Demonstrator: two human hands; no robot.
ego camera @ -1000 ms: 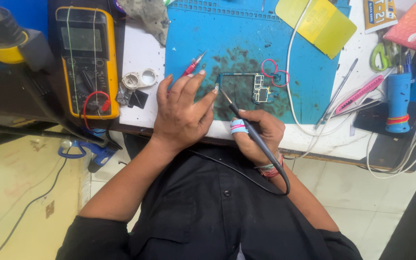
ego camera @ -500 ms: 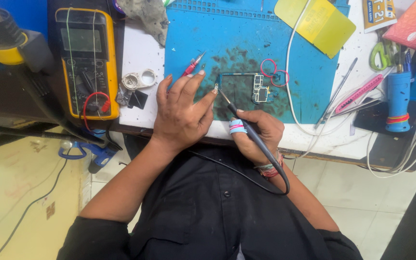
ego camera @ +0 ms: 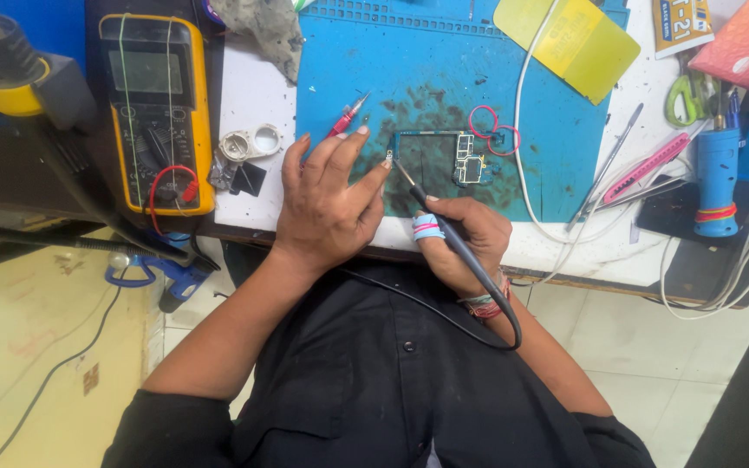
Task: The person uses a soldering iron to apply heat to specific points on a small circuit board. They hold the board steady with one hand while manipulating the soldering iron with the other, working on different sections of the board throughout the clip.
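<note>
My right hand (ego camera: 465, 243) grips a dark soldering iron (ego camera: 444, 227) like a pen, its tip touching the left corner of a small L-shaped circuit board (ego camera: 444, 156) on the blue work mat (ego camera: 444, 78). A cable runs from the iron's back end over my lap. My left hand (ego camera: 327, 204) rests on the mat's left edge with fingers spread, the index fingertip beside the board's corner and the iron's tip. It holds nothing that I can see. A red-handled screwdriver (ego camera: 346, 117) lies just beyond its fingers.
A yellow multimeter (ego camera: 156, 108) lies at left, with a loupe (ego camera: 249, 143) beside it. A yellow card (ego camera: 578, 43), red rubber bands (ego camera: 494, 130), tweezers (ego camera: 613, 160), a pink tool (ego camera: 648, 169), green scissors (ego camera: 682, 100), a blue holder (ego camera: 719, 186) and white cables (ego camera: 530, 130) crowd the right.
</note>
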